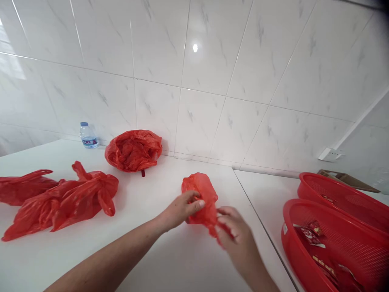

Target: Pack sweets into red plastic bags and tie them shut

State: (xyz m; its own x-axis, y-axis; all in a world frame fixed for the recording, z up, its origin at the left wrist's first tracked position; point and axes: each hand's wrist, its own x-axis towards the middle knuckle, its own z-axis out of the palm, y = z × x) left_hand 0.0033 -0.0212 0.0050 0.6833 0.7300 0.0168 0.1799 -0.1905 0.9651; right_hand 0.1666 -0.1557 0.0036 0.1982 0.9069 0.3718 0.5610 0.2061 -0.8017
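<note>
A crumpled red plastic bag [200, 188] is between my two hands, over the white table in front of me. My left hand [181, 207] grips its left side, thumb on top and fingers curled against the film. Slightly blurred, my right hand [235, 231] has its fingers closed on the bunched lower right end of the bag. Whatever may be inside the bag cannot be made out. To the left lie tied red plastic bags [82, 194], their knotted handles sticking up.
By the tiled wall stand a water bottle [88, 136] and a round bundle of red plastic bags [133, 150]. On the right, a red basket [288, 235] holds several wrapped packets [313, 233]. Another red basket [304, 182] and a cardboard box [349, 180] are behind it.
</note>
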